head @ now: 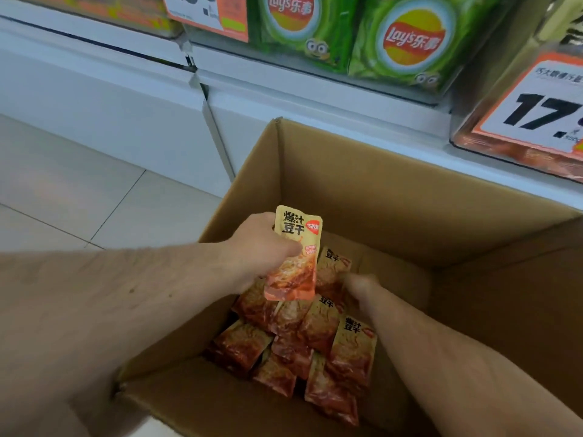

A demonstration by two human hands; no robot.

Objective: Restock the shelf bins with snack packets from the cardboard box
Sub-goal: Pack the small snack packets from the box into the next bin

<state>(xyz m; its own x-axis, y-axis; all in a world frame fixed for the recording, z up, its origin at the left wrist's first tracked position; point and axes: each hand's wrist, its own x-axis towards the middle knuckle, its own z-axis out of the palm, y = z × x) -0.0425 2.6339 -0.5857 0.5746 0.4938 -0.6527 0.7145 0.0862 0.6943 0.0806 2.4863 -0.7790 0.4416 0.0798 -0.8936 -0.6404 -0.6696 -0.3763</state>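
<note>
Left hand [258, 247] clamps its grip on one snack packet [295, 257], held upright over the open cardboard box [362, 184]. Right hand [359, 290] is down among the packet pile [309, 342] at 5 o'clock of the held packet; blurred, grip state cannot be told. Green crisp bags [407, 42] sit on the shelf at 12 o'clock.

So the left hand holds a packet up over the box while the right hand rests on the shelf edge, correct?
Not quite. The head view shows the right hand down inside the box, among the loose packets, not on the shelf edge. The rest stands: the left hand holds a packet up over the box.
</note>
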